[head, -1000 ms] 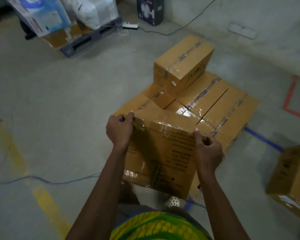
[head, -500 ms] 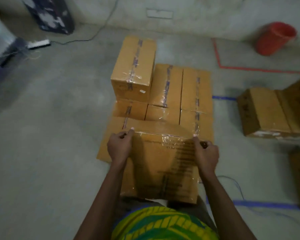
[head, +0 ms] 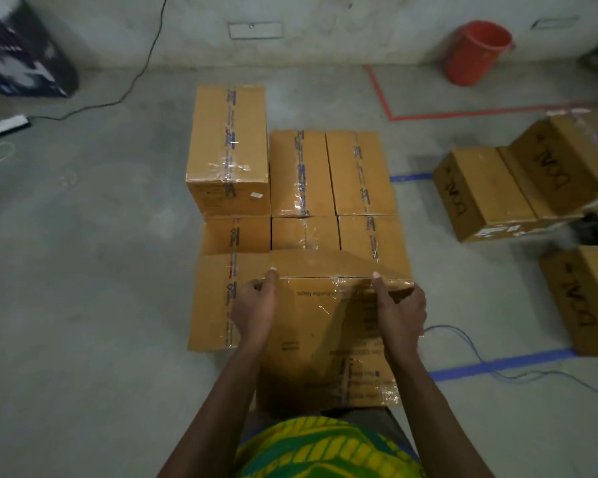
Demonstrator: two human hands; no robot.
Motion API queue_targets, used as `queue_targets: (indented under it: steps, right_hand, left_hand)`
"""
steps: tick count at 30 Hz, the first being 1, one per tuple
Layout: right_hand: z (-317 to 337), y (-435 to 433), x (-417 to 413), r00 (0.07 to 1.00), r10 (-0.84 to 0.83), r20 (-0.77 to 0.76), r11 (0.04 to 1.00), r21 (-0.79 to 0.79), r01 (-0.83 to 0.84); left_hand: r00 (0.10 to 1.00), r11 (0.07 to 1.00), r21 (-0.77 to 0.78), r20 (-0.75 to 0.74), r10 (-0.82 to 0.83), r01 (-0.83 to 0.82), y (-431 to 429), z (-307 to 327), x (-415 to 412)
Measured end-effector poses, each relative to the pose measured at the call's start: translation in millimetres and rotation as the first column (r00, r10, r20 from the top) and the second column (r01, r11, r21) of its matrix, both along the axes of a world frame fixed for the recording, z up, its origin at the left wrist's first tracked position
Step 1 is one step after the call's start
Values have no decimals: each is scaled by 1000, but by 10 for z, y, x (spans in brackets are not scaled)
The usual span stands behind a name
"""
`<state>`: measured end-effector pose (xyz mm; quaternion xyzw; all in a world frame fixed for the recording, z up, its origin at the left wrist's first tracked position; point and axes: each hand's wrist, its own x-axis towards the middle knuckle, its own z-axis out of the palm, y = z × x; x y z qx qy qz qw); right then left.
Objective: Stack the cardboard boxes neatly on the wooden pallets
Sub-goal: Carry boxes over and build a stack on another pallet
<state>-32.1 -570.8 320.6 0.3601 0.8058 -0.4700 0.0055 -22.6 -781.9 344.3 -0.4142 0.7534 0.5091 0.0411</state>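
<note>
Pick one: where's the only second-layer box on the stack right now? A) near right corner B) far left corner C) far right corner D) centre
B: the raised box sits on the far left of the stack, while the box in the left hand and right hand isn't placed yet.

I've swung right and squared up to the stack (head: 297, 201); it now runs straight toward 12 o'clock. Red bucket (head: 477, 51) came in at 1 o'clock, loose boxes (head: 491, 194) at 3. Carried box (head: 328, 339) now overlaps the near row.
</note>
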Motion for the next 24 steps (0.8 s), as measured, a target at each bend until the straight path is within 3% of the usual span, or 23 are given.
queue_targets:
  steps: [6,13,17,20,24]
  right_hand:
    - [181,-107,-522,997,-64,-44,989,130,69]
    - [413,9,-1605,981,-73,-179,991,100,92]
    - [354,93,-2254,922,-66,-382,992,-123,20]
    - [166,192,-2705,833,-116,-541,927,-361,-105]
    - [-376,258,-3309,787,-55,-614,875,-410,-259]
  left_hand:
    - [1000,997,-79,-4,23,-23,-91,64,-557]
    - [989,993,-38,-110,103,-108,110,460,-1585]
    - [967,988,32,-205,151,-148,215,558,-2304]
    - [922,981,142,-344,178,-136,181,335,-2712]
    - [877,981,189,-466,117,-30,6,-321,-3197]
